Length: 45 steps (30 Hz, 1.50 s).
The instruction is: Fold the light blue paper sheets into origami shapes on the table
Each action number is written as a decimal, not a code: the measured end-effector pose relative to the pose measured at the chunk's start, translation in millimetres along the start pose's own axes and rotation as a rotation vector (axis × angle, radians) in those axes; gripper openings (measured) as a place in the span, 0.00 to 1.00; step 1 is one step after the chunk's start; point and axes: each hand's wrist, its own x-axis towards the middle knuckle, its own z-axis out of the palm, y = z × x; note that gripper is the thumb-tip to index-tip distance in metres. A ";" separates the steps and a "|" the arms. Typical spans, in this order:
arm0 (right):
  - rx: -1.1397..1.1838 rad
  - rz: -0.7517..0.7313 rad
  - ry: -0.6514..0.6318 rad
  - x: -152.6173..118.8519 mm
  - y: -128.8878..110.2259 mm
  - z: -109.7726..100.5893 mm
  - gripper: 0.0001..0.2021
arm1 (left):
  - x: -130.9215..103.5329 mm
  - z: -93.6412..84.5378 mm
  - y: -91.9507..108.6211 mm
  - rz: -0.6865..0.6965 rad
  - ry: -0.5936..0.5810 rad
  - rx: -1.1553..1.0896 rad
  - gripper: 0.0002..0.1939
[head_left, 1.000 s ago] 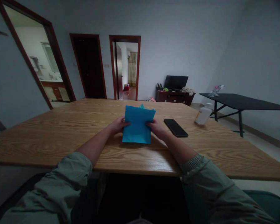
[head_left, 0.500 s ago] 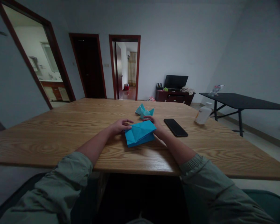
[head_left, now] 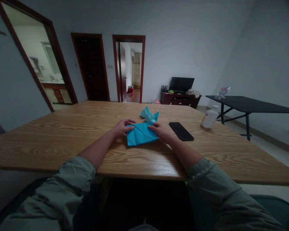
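Observation:
A folded sheet of blue paper (head_left: 141,134), creased across its face, is held between my two hands just above the wooden table. My left hand (head_left: 122,128) grips its upper left corner, thumb on top and fingers behind. At the upper right corner my right hand (head_left: 160,131) pinches the edge with the thumb over the paper. Right behind the sheet stands a light blue folded paper shape (head_left: 149,115) with pointed tips.
A black phone (head_left: 181,131) lies to the right of my right hand on the wooden table (head_left: 82,138). Farther right stands a whitish bottle (head_left: 210,117). Beyond are a black table (head_left: 250,103) and a screen on a dark cabinet (head_left: 180,98).
The blue sheet has turned flatter and more level, its loose lower layer no longer showing. My right thumb has come onto its top edge, and my left hand has moved slightly up.

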 end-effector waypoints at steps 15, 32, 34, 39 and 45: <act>-0.202 -0.207 0.162 3.4 2.5 -8.1 0.21 | 1.9 -4.7 1.8 0.097 0.172 0.031 0.25; -0.337 -0.343 0.131 -3.1 -3.4 -3.5 0.18 | 5.4 -6.6 -3.8 0.045 0.119 0.097 0.22; -0.298 -0.311 0.110 -3.1 -2.1 -3.3 0.16 | 6.6 -7.0 -5.0 0.081 0.148 0.142 0.21; -0.148 -0.165 -0.105 -3.0 2.2 0.1 0.15 | 9.3 -11.5 -8.3 0.217 0.245 0.306 0.18; -0.265 -0.186 -0.166 2.5 11.4 0.6 0.15 | -10.8 8.9 15.3 0.295 0.309 0.805 0.16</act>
